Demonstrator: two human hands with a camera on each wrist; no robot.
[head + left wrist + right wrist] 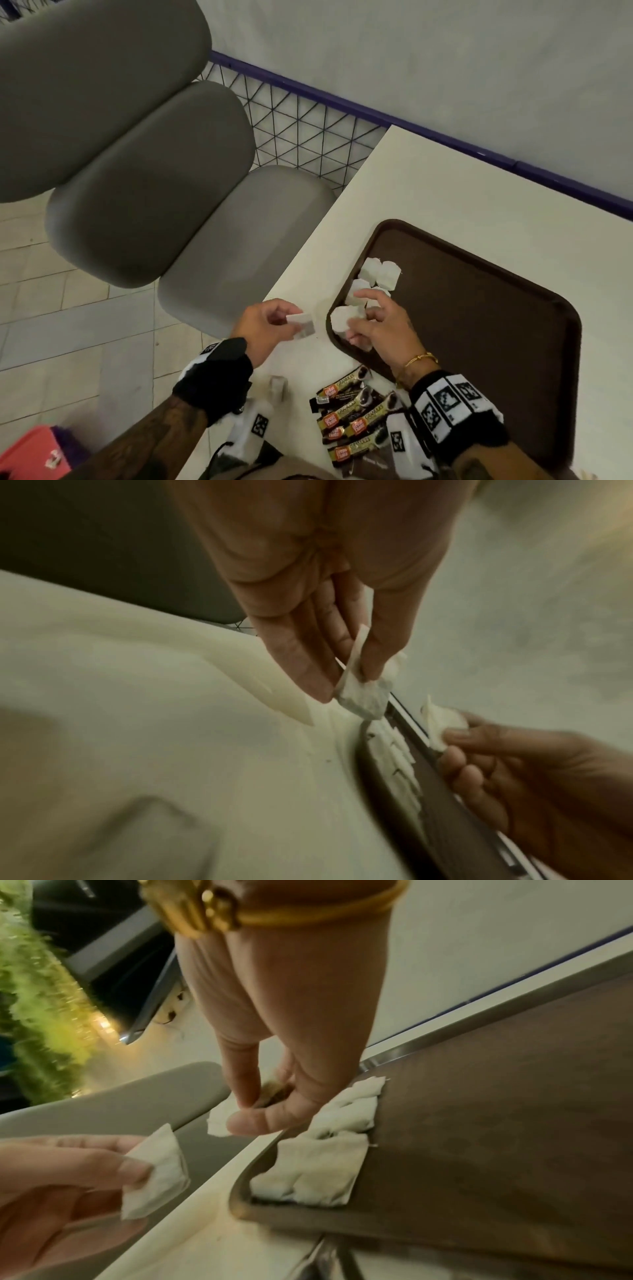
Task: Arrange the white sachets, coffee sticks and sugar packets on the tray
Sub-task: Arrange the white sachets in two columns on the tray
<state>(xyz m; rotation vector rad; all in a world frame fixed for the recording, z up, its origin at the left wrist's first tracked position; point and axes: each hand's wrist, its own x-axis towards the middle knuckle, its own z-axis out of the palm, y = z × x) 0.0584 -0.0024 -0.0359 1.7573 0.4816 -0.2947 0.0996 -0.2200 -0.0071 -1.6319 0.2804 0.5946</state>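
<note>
A brown tray [496, 308] lies on the white table [445, 192]. Several white sachets [380, 274] sit in a column in the tray's near left corner [318, 1169]. My left hand [291, 322] is just left of the tray and pinches one white sachet [303, 325] between thumb and fingers [363, 699]. My right hand [363, 315] hovers over the tray's corner and pinches another white sachet [217, 1121] between thumb and forefinger. Several dark coffee sticks [352, 418] lie on the table near its front edge, below the tray.
A small pale packet [278, 387] lies on the table under my left wrist. Grey cushioned chairs [154, 192] stand left of the table edge, with a wire mesh panel [301, 130] and a wall behind. Most of the tray is bare.
</note>
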